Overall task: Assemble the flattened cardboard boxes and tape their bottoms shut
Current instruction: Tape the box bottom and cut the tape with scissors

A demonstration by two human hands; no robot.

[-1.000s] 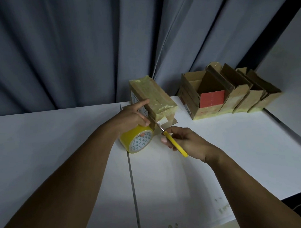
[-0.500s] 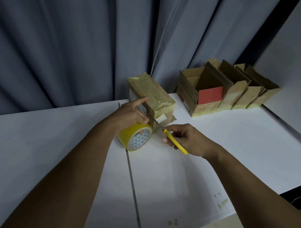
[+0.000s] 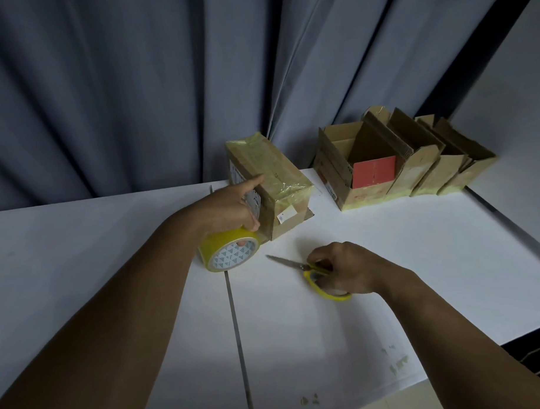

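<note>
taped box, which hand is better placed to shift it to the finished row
Likely the right hand: it holds the scissors flat on the table, easy to release, nearer the finished row. The left hand grips the tape roll.

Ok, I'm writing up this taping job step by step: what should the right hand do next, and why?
Probably let go of the scissors. The right hand has them lying on the table, blades closed, apart from the box, whose upturned bottom is covered in yellow tape. The left hand holds the tape roll against the box, so a freed right hand could smooth the tape down.
</note>
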